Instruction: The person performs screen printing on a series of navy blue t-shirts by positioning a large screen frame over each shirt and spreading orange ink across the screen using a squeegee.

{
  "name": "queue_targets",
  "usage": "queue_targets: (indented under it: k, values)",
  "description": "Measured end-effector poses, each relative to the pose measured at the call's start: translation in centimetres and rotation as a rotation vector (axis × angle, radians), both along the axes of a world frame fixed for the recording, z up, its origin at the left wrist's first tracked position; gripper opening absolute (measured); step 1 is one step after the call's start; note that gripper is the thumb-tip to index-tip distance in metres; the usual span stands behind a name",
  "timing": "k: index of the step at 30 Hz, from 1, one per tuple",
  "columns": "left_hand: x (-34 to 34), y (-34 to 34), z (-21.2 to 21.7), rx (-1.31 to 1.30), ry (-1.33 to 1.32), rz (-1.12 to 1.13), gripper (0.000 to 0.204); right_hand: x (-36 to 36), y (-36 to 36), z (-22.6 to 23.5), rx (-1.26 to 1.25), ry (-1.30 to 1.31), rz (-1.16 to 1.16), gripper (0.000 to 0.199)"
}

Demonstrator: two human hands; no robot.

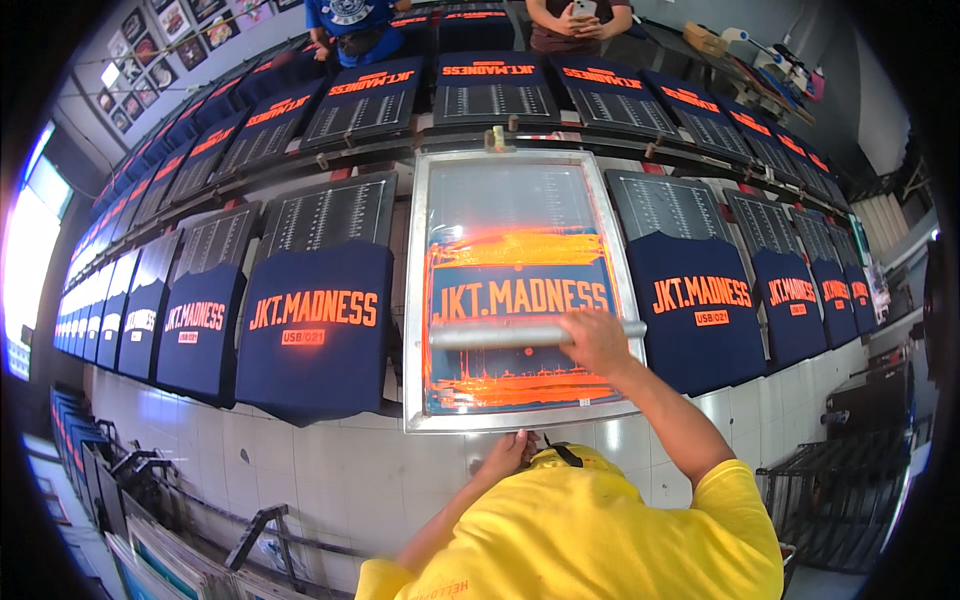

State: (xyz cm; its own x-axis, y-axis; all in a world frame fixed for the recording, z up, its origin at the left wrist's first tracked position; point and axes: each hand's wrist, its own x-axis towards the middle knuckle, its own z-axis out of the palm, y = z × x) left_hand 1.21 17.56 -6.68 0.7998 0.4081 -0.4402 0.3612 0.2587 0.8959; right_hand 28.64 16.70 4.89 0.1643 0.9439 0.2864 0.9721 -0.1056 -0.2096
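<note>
Gripping: right hand (597, 340) is clenched over the long grey metal squeegee bar (500, 335), which lies crosswise on the mesh, likely so one stroke spreads ink over the whole design.
Steadying: left hand (510, 452), at 6 o'clock, presses on the near rail of the silver aluminium-framed printing screen (414, 300), fingers curled on its edge, apparently to keep the frame from shifting.
Screen: flat at the centre of the long white-tiled counter (330, 470), mesh smeared with orange ink (515, 246) above and below the blue stencil lettering.
Wearer: yellow shirt (600, 530) fills the lower edge.
Near shirts: navy T-shirts with orange block lettering (315, 330) and a small orange rectangular label beneath, stretched on boards at 9 and 3 o'clock, side by side, presumably so the screen can pass from one to the next.
Far row: more navy T-shirts (490, 90) at 12 o'clock, orange lettering toward the far side, grey columns of print below.
Beyond: a person in a blue top (350, 20) at 11 o'clock; another person's hands holding a phone (580, 15) at 12.
</note>
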Motion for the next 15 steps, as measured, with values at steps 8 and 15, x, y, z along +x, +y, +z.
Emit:
queue_targets:
  k: [8,15]
  values:
    - [-0.6,-0.1,-1.4,-0.019,-0.075,0.033,0.039,7.5,9.2,1.0,-0.016,0.002,-0.014,0.026]
    - [-0.6,0.0,0.7,-0.058,0.037,0.048,0.04,10.2,11.9,-0.4,-0.006,0.001,-0.028,0.027]
